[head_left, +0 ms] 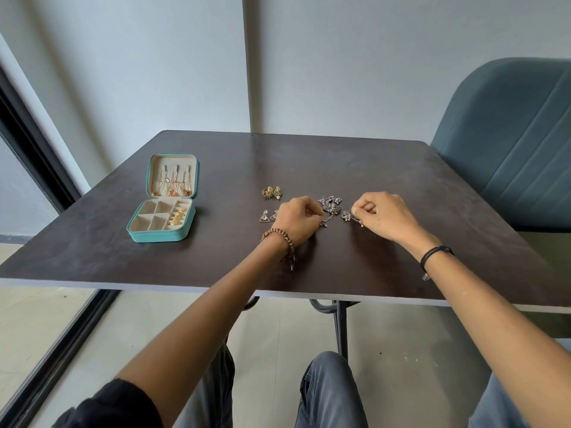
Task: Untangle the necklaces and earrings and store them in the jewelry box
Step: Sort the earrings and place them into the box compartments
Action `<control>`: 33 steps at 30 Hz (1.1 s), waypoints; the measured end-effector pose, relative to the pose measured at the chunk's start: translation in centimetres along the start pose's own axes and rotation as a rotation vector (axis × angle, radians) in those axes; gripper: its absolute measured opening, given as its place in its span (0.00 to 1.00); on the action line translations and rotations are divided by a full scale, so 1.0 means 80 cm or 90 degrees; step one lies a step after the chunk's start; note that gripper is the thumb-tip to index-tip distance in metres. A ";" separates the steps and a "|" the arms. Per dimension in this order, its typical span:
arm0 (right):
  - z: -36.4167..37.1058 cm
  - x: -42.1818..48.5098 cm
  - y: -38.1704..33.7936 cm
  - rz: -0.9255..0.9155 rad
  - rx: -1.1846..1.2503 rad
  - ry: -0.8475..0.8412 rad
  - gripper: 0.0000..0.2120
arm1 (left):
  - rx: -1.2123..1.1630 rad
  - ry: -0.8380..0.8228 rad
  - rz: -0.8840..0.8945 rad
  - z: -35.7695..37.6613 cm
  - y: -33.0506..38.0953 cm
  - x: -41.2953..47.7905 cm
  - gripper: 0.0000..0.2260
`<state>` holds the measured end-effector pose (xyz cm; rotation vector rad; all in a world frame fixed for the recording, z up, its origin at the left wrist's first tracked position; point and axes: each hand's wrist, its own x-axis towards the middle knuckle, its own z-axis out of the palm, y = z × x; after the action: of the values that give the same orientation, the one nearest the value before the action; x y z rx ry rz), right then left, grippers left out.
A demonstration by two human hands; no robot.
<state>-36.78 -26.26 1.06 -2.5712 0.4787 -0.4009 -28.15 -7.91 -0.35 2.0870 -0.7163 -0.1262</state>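
1. One tangle of dark silver jewelry [332, 205] lies on the table, well to the right of the open jewelry box [163, 199] and about level with its hinge.
2. The left hand [298, 217] rests on the side of the tangle nearer the box. Its fingers are curled, with thumb and forefinger pinching a thin strand that leads out of the tangle.
3. The right hand [383, 216] rests on the side farther from the box, fingers curled in, its fingertips pinching a small silver cluster [346, 215] at the tangle's edge.
4. Two gold-and-green earrings [272, 193] sit side by side between the box and the tangle.
5. Two triangular silver earrings [268, 216] lie just nearer the person than that pair, beside the left hand.
6. The box, one teal case, lies open with its lid flat. Thin chains hang in the lid, and gold pieces fill the strip of the tray on the tangle's side. Four square compartments show beside that strip.
7. A beaded bracelet [278, 237] circles the left wrist and a black band [435, 253] the right.
8. All of this sits on one dark brown table [309, 162].
9. One blue-green upholstered chair [509, 143] stands far right of the box, past the table's edge.
10. A pale grey wall [340, 72] rises behind the box, a dark frame [31, 143] runs to its left, and a light floor [278, 335] shows beneath.
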 end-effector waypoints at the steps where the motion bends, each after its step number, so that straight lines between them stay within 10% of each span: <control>1: 0.002 0.001 0.000 -0.002 0.002 0.012 0.06 | -0.012 0.011 -0.012 0.001 -0.001 0.001 0.08; 21: 0.020 0.016 -0.014 -0.038 -0.065 -0.012 0.08 | 0.285 -0.041 0.066 0.019 0.031 0.039 0.10; 33: 0.009 0.008 -0.008 0.051 0.049 0.039 0.08 | 0.099 -0.009 0.029 0.004 0.022 0.036 0.06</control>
<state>-35.76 -25.69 0.88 -2.4627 0.5751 -0.4624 -26.67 -10.43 1.38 2.2168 -0.8049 -0.0619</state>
